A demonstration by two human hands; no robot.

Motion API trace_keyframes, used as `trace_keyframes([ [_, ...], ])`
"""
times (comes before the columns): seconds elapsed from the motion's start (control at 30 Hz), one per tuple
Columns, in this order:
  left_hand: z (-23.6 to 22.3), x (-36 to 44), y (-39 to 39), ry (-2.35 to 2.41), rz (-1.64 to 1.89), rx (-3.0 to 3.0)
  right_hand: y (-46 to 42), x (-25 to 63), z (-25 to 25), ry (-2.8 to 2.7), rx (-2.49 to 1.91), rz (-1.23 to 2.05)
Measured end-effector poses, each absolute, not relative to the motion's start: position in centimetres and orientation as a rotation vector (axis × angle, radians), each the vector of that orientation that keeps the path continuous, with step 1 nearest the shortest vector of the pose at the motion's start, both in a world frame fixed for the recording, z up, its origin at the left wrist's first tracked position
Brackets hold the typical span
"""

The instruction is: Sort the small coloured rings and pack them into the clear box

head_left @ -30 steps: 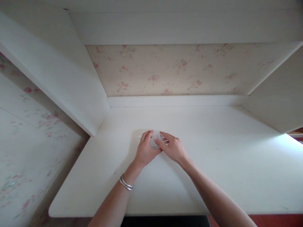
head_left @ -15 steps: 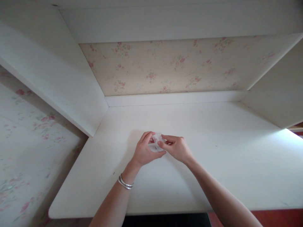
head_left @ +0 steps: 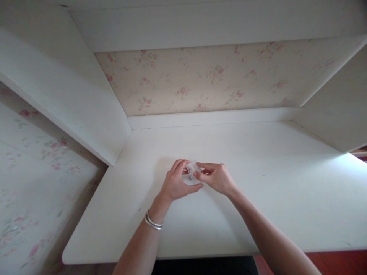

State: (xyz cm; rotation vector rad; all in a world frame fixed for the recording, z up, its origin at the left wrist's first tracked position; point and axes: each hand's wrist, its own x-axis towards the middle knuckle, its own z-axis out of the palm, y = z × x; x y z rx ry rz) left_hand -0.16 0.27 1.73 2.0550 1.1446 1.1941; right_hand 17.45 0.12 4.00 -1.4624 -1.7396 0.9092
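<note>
just above desk point(head_left: 286, 191), or resting on it, can't tell which: gripping small clear box point(head_left: 191, 168) btwn l hand point(head_left: 177, 184) and r hand point(head_left: 218, 178), out in front of body. w/ l hand, cupping box from l side, about half open: reaching far edge w/ curled fingers, pressing near r corner w/ outstretched thumb. w/ r hand, pinching box at r side, nearly closed: laying thumb on face of box, bending fingers in behind it. holding nothing else in either, as far as can be seen. showing a small dark bit at box, too small to tell if inside or behind. can't tell lid from base either.

on l wrist, wearing silver bangles point(head_left: 154, 221), well below box. at r wrist, bare. on desk, to l of l forearm, showing a tiny dark mark point(head_left: 139, 209); another spot point(head_left: 263, 175) well off to r of r hand. at back of desk, running along a low white strip point(head_left: 215, 117), w/ floral wallpaper point(head_left: 183, 82) right above. to l, rising as a white side panel point(head_left: 71, 88). below front edge, showing sth black point(head_left: 205, 266), w/ red floor point(head_left: 338, 262) to r.
</note>
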Motion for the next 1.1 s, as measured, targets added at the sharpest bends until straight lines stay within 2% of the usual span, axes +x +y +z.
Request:
trace_keyframes([
  [0.4,2.3,-0.2,0.0,1.218,1.157,2.211,-1.0,17.2,5.1,-1.739,-1.454,0.700],
  [0.6,2.6,0.2,-0.4,1.170,1.238,2.057,-1.6,17.6,6.6,-1.823,-1.388,0.586],
  [0.73,2.5,0.6,-0.4,1.024,1.359,1.742,-1.7,18.5,7.4,-1.849,-1.278,0.801],
  [0.87,2.3,0.3,-0.3,0.856,1.272,1.381,-1.8,19.4,7.5,-1.872,-1.148,1.065],
  [1.1,2.0,0.5,-0.2,0.747,1.161,1.193,-1.8,19.7,7.9,-2.016,-1.057,0.895],
])
